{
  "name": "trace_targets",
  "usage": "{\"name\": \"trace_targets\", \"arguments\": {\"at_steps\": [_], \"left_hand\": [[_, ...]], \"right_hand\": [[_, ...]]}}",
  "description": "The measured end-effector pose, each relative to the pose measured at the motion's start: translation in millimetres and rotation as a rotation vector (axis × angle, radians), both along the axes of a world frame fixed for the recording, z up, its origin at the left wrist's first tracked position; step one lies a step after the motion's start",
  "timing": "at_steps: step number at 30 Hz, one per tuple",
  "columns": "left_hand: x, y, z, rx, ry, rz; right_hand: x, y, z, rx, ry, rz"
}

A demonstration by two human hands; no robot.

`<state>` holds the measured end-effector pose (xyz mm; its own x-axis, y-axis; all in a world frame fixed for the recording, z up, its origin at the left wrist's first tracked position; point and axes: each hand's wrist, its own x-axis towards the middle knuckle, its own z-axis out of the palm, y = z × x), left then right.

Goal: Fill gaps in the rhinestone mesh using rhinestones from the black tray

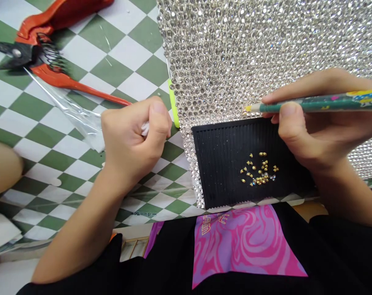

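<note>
My right hand (pixel 318 123) grips a green patterned pencil (pixel 321 103) with a yellow tip. That tip is at the surface of a sheet of clear, sparkling rhinestones (pixel 235 53); whether it touches cannot be made out. Below it, a ribbed black tray (pixel 222 164) lies over the sheet's near edge. Loose gold-backed rhinestones (pixel 262 178) are scattered in the tray. My left hand (pixel 133 139) is closed in a fist left of the sheet, around a small white thing (pixel 145 129) that is mostly hidden.
Red-handled pruning shears (pixel 56 78) lie with jaws apart at the upper left, on a green and white checked tablecloth (pixel 127 53). A clear plastic bag (pixel 78 114) runs beneath them. A bright yellow-green strip (pixel 173 102) shows along the sheet's left edge.
</note>
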<state>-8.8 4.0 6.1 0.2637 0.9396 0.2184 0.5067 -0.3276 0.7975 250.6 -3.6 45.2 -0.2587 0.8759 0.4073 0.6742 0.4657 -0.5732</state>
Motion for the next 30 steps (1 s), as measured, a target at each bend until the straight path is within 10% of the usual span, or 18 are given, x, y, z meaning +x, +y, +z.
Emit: {"name": "trace_targets", "arguments": {"at_steps": [30], "left_hand": [[2.0,3.4,-0.3,0.027,-0.048,-0.008]], "right_hand": [[-4.2,-3.8,3.8,-0.044,0.013,-0.032]]}}
